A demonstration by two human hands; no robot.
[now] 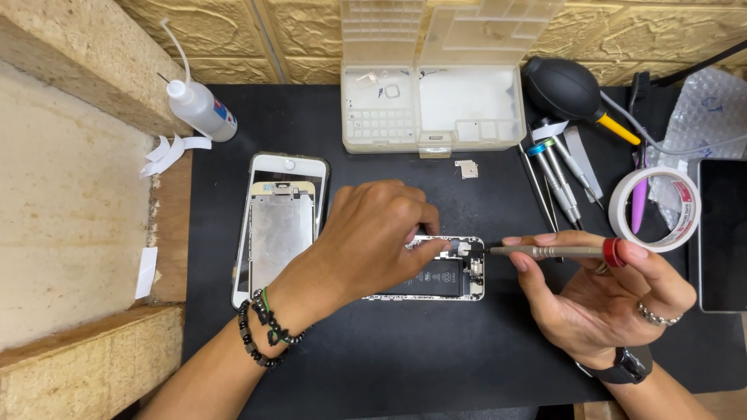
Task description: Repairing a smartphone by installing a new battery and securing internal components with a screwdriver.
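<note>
An opened phone body (455,268) with its black battery showing lies on the black mat (405,350). My left hand (369,237) rests over its left half, fingertips pinched at the top edge near the small metal parts. My right hand (603,299) holds a slim grey screwdriver (545,251) with a red end cap, lying level, its tip touching the phone's upper right corner. The detached white screen panel (280,225), metal backplate up, lies to the left of my left hand.
A clear plastic parts box (467,105) stands open at the back. A small metal plate (466,169) lies in front of it. Spare screwdrivers (562,175), a black air blower (564,87), a tape roll (655,208), a dark phone (722,233) and a squeeze bottle (201,107) surround the mat.
</note>
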